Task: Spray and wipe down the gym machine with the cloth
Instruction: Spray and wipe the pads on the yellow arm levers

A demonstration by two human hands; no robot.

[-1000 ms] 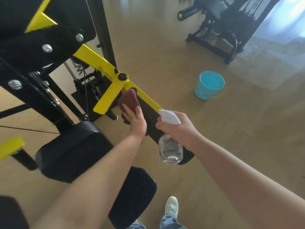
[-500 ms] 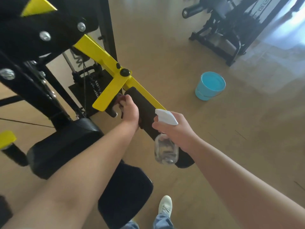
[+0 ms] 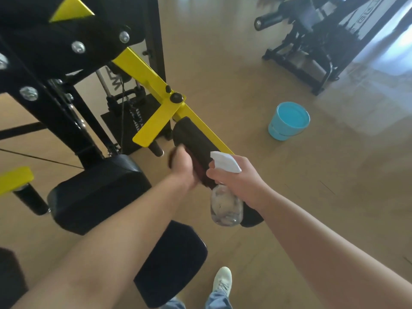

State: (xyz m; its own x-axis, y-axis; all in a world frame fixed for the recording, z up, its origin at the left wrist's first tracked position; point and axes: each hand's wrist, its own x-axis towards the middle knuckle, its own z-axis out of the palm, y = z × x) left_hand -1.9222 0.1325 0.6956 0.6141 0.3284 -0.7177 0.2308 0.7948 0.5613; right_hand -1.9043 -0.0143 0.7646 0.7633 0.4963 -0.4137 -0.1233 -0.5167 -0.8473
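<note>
Pressing cloth (image 3: 201, 173) on the black pad (image 3: 192, 139), your left hand (image 3: 181, 168) is showing blurred, fingers unreadable. Your right hand (image 3: 242, 182) is clamping the spray bottle (image 3: 226, 208), at its three o'clock.

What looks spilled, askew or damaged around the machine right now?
Nothing stands out. The left hand holds the dark red cloth against the black machine pad, the right hand grips the clear plastic spray bottle, and the round blue bucket stands upright on the wooden floor.

Bucket (image 3: 288, 121) right of gym machine (image 3: 142, 70)
</note>
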